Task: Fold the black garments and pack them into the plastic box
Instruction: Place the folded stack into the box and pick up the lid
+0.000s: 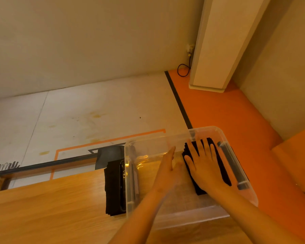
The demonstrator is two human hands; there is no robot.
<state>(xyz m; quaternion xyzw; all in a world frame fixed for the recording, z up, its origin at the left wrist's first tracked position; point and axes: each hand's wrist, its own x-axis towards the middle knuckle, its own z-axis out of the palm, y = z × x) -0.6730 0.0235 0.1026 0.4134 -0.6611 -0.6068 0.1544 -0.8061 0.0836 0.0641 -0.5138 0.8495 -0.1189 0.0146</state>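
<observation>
A clear plastic box [208, 130] stands on the wooden table at the right. Inside it, against the right wall, lies a folded black garment [224, 169]. My right hand [207, 166] presses flat on that garment with its fingers spread. Inside the box too, my left hand [167, 168] stands on edge with straight fingers against the garment's left side. Outside the box, along its left wall, lies a second folded black garment [113, 189] on the table.
The wooden table [48, 213] stretches left of the box. Its far edge drops to a pale floor with orange tape lines. A dark bar [46, 163] runs along that edge. An orange floor strip and a white column [217, 50] stand at the right.
</observation>
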